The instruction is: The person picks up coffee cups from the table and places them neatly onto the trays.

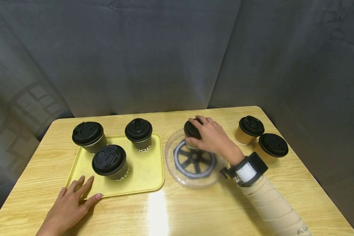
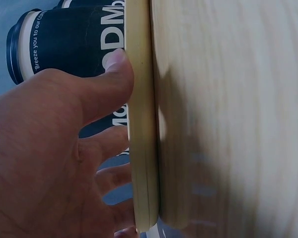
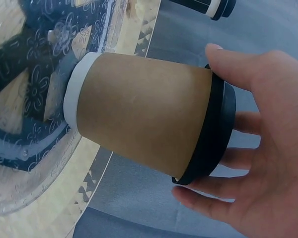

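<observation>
Nearest, the left hand (image 1: 72, 203), fingers spread, rests at the near edge of the tray (image 1: 144, 170), perhaps to steady it; farther right, the right hand (image 1: 207, 136) grips a brown cup (image 3: 144, 111) around its lid (image 3: 216, 131), likely to hold it upright at the far side of a clear dish (image 1: 170, 165).

Dark grey curtains (image 1: 141, 62) hang behind and beside a round-cornered, wood-grained table (image 1: 200, 213) — white glare (image 1: 157, 213) streaking its near side

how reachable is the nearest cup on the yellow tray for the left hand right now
Probably yes: the left hand is at the near edge of the yellow tray, holding no cup, and nothing visible stands between it and the nearest cup.
</observation>
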Motion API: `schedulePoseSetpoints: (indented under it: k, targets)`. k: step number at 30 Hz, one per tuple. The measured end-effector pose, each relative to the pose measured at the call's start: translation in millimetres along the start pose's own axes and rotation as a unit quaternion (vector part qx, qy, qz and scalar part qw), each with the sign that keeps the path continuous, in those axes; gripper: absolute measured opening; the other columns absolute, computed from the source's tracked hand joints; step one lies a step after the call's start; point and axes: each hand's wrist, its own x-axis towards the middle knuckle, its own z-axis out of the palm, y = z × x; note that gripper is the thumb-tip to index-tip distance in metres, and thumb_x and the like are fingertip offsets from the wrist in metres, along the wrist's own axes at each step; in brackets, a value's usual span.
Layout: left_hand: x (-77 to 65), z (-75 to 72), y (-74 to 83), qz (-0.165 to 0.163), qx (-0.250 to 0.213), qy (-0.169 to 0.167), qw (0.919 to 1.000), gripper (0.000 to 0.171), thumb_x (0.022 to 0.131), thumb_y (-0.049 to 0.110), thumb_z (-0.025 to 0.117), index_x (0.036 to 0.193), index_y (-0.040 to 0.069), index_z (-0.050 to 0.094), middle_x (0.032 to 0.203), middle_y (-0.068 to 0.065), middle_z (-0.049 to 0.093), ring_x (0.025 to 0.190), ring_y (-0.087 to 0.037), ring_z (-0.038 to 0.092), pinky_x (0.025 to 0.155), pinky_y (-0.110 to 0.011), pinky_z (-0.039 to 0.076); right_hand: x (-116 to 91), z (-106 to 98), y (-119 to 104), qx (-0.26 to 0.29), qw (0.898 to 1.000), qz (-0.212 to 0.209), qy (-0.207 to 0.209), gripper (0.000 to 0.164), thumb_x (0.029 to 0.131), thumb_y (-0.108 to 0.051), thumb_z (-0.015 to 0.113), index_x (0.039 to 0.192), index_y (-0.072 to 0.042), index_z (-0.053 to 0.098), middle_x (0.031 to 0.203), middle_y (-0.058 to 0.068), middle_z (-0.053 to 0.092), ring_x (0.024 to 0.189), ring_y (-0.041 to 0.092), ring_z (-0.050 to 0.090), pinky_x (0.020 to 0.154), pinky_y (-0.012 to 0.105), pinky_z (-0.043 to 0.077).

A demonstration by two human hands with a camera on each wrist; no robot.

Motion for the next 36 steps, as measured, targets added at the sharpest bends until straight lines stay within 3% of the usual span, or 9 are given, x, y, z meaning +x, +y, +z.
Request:
schedulePoseSetpoints:
  k: [6, 11, 17, 25, 36]
  targets:
    - [0.7, 0.0, 0.5, 0.003, 0.001, 0.001, 1.0000, 0.079, 0.092, 0.058, 0.055, 0.147, 0.003, 0.041, 0.145, -0.037, 0.034, 0.128, -0.055, 0.037, 0.105, -0.072, 0.021, -3.5, -4.7, -0.6, 0.003, 1.000, 0.015, -0.017, 0.080, 0.086, -0.061, 0.062, 0.150, -0.018, 0.039, 0.152, 0.021, 0.038, 0.129, 0.045, 0.048, 0.104, 0.060, 0.042]
    - [0.3, 0.2, -0.3, 0.004, -0.001, -0.001, 1.0000, 0.078, 0.092, 0.058, 0.054, 0.147, 0.004, 0.040, 0.145, -0.037, 0.034, 0.128, -0.055, 0.037, 0.105, -0.072, 0.021, -9.6, -12.7, 5.3, 0.009, 1.000, 0.027, -0.007, 0.081, 0.086, -0.064, 0.059, 0.150, -0.018, 0.039, 0.153, 0.020, 0.037, 0.132, 0.045, 0.045, 0.108, 0.062, 0.037]
    - [-1.2, 0.1, -2.0, 0.007, -0.002, 0.003, 1.0000, 0.077, 0.092, 0.057, 0.055, 0.147, 0.004, 0.040, 0.145, -0.037, 0.034, 0.128, -0.056, 0.037, 0.105, -0.071, 0.021, -17.1, -26.6, 24.1, -0.001, 0.999, 0.050, 0.006, 0.077, 0.090, -0.063, 0.054, 0.149, -0.014, 0.040, 0.153, 0.021, 0.037, 0.135, 0.047, 0.041, 0.107, 0.065, 0.036]
    - [-0.5, -0.2, -0.6, 0.004, 0.001, 0.001, 1.0000, 0.078, 0.092, 0.057, 0.055, 0.147, 0.003, 0.040, 0.145, -0.038, 0.034, 0.128, -0.056, 0.037, 0.104, -0.072, 0.022, -27.3, -34.4, 55.3, -0.019, 0.995, 0.092, 0.014, 0.078, 0.089, -0.058, 0.061, 0.148, -0.010, 0.041, 0.152, 0.023, 0.038, 0.136, 0.049, 0.037, 0.106, 0.068, 0.034]
    - [-0.8, 2.8, -2.8, 0.009, -0.004, 0.010, 0.9999, 0.078, 0.092, 0.058, 0.055, 0.146, 0.003, 0.041, 0.144, -0.037, 0.035, 0.128, -0.056, 0.037, 0.104, -0.072, 0.022, -41.5, -39.4, 88.5, -0.033, 0.986, 0.162, -0.032, 0.086, 0.090, -0.063, 0.055, 0.151, -0.007, 0.032, 0.157, 0.026, 0.025, 0.141, 0.051, 0.024, 0.109, 0.072, 0.020]
